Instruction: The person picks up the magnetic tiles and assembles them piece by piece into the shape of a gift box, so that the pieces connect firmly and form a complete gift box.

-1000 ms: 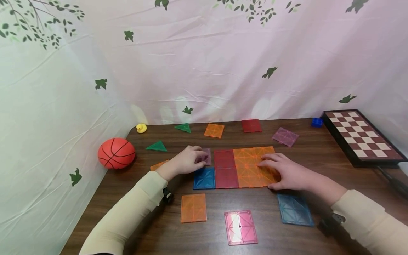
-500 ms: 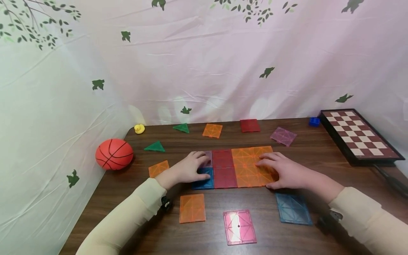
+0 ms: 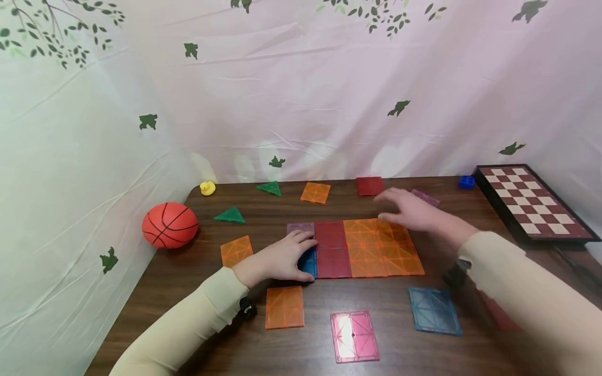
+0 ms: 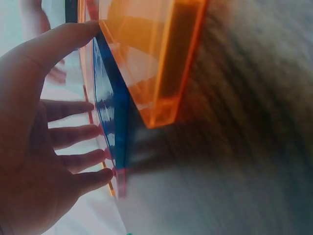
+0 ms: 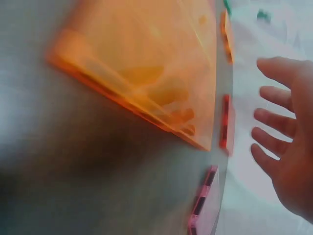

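Note:
A flat row of translucent magnetic tiles lies mid-table: a purple tile (image 3: 299, 227) behind a blue tile (image 3: 308, 262), then red tiles (image 3: 333, 250), then a large orange block (image 3: 382, 248). Over the blue tile my left hand (image 3: 277, 258) rests with spread fingers, the thumb at its near edge and fingertips by the purple and red tiles. The hand hides much of the blue tile. In the left wrist view, the thumb tip is by the blue tile's (image 4: 110, 93) edge. My right hand (image 3: 406, 210) hovers at the orange block's far edge, holding nothing, its fingers loosely spread.
Loose tiles lie around: orange (image 3: 285, 307), pink (image 3: 355, 336), light blue (image 3: 435, 310), back orange (image 3: 315, 192), back red (image 3: 370, 186), and a purple one (image 3: 425, 197) partly behind my right hand. Green triangles (image 3: 230, 214), a ball (image 3: 170, 225) and a chessboard (image 3: 538, 201) stand farther out.
My left hand has set the purple tile against the red ones, then slid nearer onto the blue tile. My right hand has left the orange block's right side and risen toward the back.

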Demonstrator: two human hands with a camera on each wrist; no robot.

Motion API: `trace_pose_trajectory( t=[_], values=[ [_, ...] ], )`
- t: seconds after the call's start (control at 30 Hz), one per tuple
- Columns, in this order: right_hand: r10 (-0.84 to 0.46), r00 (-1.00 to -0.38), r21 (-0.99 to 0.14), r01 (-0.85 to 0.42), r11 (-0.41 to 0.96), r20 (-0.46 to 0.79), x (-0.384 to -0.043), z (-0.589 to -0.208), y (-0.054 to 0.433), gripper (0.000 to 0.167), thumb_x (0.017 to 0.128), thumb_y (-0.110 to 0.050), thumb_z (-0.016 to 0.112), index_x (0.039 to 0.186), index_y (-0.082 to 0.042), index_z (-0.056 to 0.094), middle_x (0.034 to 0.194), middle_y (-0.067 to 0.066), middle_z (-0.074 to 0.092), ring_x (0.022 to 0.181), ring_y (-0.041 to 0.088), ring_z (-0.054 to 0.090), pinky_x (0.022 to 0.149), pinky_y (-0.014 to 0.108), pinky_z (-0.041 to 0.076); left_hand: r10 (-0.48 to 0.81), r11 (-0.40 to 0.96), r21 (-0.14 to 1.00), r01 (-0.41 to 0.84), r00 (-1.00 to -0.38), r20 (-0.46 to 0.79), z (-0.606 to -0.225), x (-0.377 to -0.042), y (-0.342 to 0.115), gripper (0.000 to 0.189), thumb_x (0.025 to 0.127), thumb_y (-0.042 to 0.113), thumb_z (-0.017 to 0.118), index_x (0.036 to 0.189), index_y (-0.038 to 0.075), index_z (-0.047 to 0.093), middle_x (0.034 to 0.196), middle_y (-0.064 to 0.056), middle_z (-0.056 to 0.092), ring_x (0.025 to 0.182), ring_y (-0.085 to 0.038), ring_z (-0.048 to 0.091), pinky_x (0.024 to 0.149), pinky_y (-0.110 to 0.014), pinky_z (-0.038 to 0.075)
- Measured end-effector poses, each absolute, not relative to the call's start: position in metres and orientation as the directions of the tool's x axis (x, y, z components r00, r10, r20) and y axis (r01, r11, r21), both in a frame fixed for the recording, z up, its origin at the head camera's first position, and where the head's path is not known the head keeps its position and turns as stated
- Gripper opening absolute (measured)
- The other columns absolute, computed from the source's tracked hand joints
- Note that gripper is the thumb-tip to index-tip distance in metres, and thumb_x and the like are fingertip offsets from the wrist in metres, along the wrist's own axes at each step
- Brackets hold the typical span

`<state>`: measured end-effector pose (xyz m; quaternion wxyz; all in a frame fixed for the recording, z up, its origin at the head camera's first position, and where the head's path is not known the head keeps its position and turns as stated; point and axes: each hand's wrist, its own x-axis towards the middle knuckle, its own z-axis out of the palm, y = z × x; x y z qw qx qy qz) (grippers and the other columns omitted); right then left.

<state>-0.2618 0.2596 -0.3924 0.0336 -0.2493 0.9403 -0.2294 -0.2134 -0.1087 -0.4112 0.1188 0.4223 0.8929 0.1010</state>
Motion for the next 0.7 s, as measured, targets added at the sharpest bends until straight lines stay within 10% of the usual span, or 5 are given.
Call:
trace_pose_trajectory(
  t=[0.7],
  values=[
    [-0.451,-0.892,-0.418,-0.420,0.805,0.027,-0.361,-0.426,0.256,0.036,0.097,-0.008,0.070,0.126,0.007,0.056,0.129,0.028,0.056,0.120,0.043,0.050,0.109,0.059,0.036,0.751,0.658,0.244,0.712,-0.643,-0.150,-0.410,-0.213,-0.104,0.078,0.085,0.050,0.079,0.149,0.014,0.053,0.156,-0.014,0.041,0.143,-0.031,0.035,0.113,-0.040,0.039]
  ],
)
